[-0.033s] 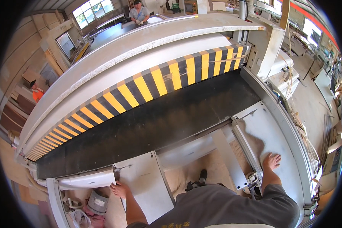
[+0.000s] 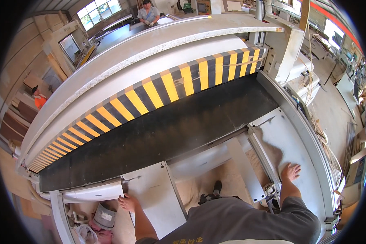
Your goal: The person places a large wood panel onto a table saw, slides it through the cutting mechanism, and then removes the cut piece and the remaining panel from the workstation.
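My right hand (image 2: 290, 172) rests on the right white metal plate (image 2: 309, 162), fingers stretched out and holding nothing. At the left edge of the other metal plate (image 2: 150, 191) lies my left hand (image 2: 128, 202); its fingers are apart and reach past that edge, with nothing seen in them. Both plates have dark worn patches and join the near side of a large machine. Beyond them runs its black conveyor belt (image 2: 158, 138), and over the belt hangs a guard strip (image 2: 152, 92) with yellow and black stripes.
Between the plates is a gap with a grey metal bar (image 2: 247, 175), my foot and the dusty floor. A grey bucket (image 2: 104, 215) stands under the machine at left. One person (image 2: 149, 15) is beyond the machine; another, in orange (image 2: 39, 99), is at far left.
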{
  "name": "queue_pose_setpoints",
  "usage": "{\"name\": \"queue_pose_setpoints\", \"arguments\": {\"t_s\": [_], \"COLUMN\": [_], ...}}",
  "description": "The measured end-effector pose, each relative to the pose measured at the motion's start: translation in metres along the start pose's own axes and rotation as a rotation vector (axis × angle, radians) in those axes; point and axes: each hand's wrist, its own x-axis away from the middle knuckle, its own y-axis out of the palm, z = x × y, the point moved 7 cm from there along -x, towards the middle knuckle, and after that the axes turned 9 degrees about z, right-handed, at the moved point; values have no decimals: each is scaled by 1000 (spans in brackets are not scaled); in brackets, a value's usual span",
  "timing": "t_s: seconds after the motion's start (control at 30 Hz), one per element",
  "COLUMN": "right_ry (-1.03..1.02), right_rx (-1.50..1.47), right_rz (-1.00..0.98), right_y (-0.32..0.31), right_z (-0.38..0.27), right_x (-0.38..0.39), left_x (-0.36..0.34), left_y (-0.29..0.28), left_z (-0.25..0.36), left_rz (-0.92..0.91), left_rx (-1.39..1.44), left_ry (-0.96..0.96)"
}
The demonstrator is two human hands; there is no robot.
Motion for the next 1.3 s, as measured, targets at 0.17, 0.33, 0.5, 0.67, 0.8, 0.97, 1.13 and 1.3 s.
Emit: {"name": "queue_pose_setpoints", "arguments": {"t_s": [0.17,0.33,0.5,0.67,0.8,0.97,1.13,1.3], "right_ry": [4,2,6,2,-3,0,2,1], "right_rx": [-35,-23,-12,-30,-37,-31,-33,-39], "right_rz": [0,1,4,9,10,15,24,16], "right_y": [1,3,4,3,-4,-5,-4,-3], "right_z": [1,0,1,2,-1,-2,-2,-2], "right_x": [-2,-2,-3,-2,1,1,-1,0], "left_x": [0,-1,-1,-1,-1,-1,0,0], "left_y": [1,4,5,2,3,3,3,2], "left_z": [3,1,2,1,2,3,5,4], "left_rz": [-21,-29,-28,-20,-3,17,29,63], "left_rx": [21,22,21,36,44,38,40,60], "left_ry": [19,11,6,7,16,33,39,68]}}
